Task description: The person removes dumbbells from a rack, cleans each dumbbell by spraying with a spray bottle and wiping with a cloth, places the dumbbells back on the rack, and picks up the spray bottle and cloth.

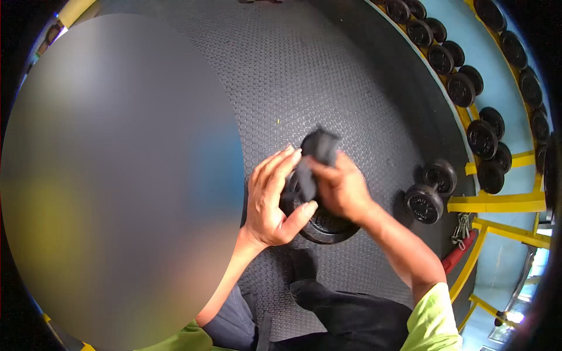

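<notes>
A black round weight (331,229) with raised marks rests at the floor's middle, partly covered by both hands. My left hand (272,199) curves round its left side, thumb and fingers set apart against it. In my right hand (344,186), smeared by motion, is a dark grey cloth (321,146) bunched over the weight's upper part. A loose fold of that cloth hangs between the two hands. Whether the weight has a handle or a second end is hidden.
A black dumbbell (423,203) lies on the textured rubber floor (269,76) to the right. Several dumbbells sit on a yellow rack (497,203) along the blue wall. A red bar-like object (459,251) is by its foot. A large blurred oval hides the left side.
</notes>
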`<action>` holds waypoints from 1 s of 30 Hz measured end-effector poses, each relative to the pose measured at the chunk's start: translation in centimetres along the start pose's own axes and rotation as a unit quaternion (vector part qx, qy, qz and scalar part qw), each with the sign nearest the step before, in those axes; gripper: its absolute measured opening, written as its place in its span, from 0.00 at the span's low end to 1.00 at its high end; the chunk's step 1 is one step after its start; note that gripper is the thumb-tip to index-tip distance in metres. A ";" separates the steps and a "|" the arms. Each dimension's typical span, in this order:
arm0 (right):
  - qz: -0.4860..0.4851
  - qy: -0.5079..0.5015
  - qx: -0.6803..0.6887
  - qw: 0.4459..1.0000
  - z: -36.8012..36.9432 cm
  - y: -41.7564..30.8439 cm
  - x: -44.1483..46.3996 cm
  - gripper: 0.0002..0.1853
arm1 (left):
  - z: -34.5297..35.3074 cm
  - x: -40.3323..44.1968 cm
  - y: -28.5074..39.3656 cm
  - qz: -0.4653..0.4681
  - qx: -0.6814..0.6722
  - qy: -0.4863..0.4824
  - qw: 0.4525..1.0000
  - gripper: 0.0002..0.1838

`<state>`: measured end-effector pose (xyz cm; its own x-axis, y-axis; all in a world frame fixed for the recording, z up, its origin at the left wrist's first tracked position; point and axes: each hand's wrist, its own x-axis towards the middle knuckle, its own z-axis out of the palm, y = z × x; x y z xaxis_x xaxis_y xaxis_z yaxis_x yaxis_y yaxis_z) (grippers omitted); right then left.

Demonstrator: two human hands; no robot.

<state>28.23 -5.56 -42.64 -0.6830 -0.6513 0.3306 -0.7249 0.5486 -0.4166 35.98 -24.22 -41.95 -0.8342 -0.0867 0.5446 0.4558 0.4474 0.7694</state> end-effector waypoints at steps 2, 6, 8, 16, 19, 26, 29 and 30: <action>0.002 -0.180 0.201 0.963 2.4 -1.4 -1.4 0.19 | -0.5 -0.2 -0.2 -0.113 -0.045 0.003 0.993 0.36; -0.067 -0.445 0.315 0.836 -2.4 -9.5 1.8 0.22 | -4.8 1.3 -1.6 -0.539 -0.330 -0.219 0.743 0.31; -0.086 -0.459 0.341 0.816 -2.2 -10.6 1.8 0.25 | -6.2 1.2 -1.7 -0.494 -0.294 -0.331 0.748 0.31; -0.074 -0.292 0.255 0.919 -1.3 -10.7 4.4 0.27 | -9.5 -0.6 -3.9 -0.452 -0.192 -0.408 0.769 0.29; -0.030 -0.187 0.135 0.973 -2.3 -7.4 6.0 0.25 | -9.3 -1.0 -3.0 -0.416 0.114 -0.487 0.759 0.22; 0.264 -0.311 0.019 0.913 -1.4 1.3 6.1 0.34 | -8.7 -2.8 -5.0 -0.451 0.231 -0.532 0.678 0.23; 0.274 -0.344 0.038 0.897 -1.5 1.4 6.6 0.35 | -8.1 -3.2 -4.3 -0.418 0.260 -0.508 0.707 0.28; 0.281 -0.361 0.071 0.886 -1.6 1.7 6.9 0.34 | -7.7 -3.3 -4.0 -0.376 0.307 -0.486 0.727 0.32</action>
<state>22.17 -8.24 -39.75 -0.6601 -0.4891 -0.5701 -0.2347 0.8553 -0.4620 39.31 -32.60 -44.24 -0.7373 0.0237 -0.6752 -0.2182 0.9375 0.2712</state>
